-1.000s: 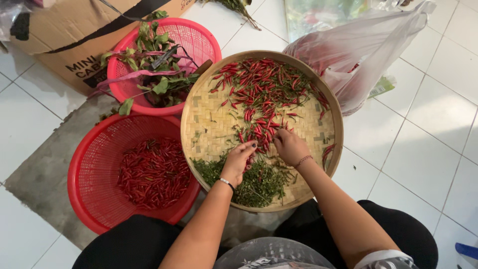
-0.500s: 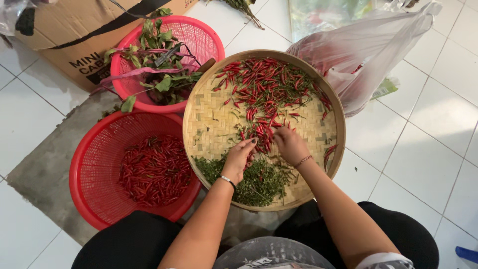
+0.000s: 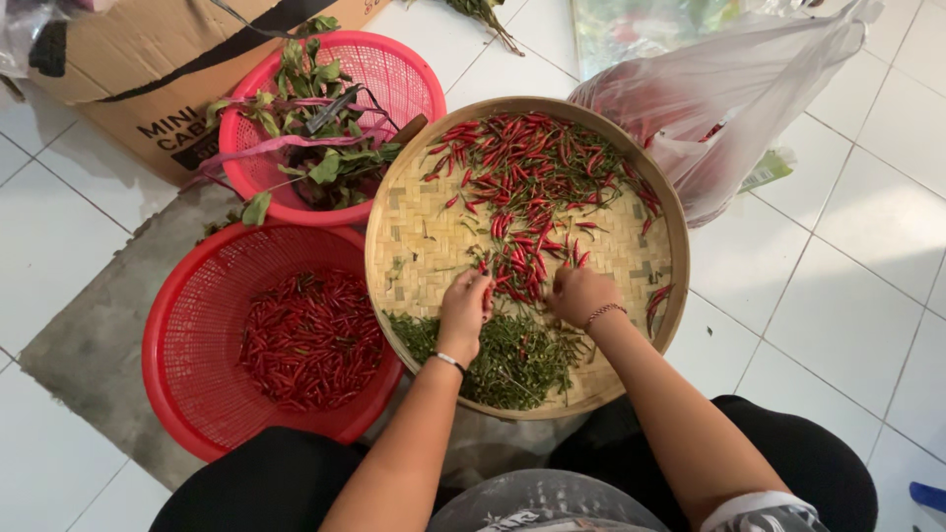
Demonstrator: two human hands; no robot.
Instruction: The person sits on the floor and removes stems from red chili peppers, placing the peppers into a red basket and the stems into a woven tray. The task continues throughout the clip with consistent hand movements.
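Observation:
A round woven bamboo tray holds a spread of small red chilies at its far side and a heap of green stems at its near side. My left hand pinches a red chili at the near edge of the chili pile. Just to its right, my right hand is curled with its fingers down in the chilies; what it holds is hidden.
A red mesh basket left of the tray contains destemmed red chilies. A pink basket behind it holds leafy stalks. A cardboard box stands at top left, a clear plastic bag at top right. White tiled floor surrounds.
Both hands stay at the near edge of the chili pile with only small finger movements. The view has shifted slightly.

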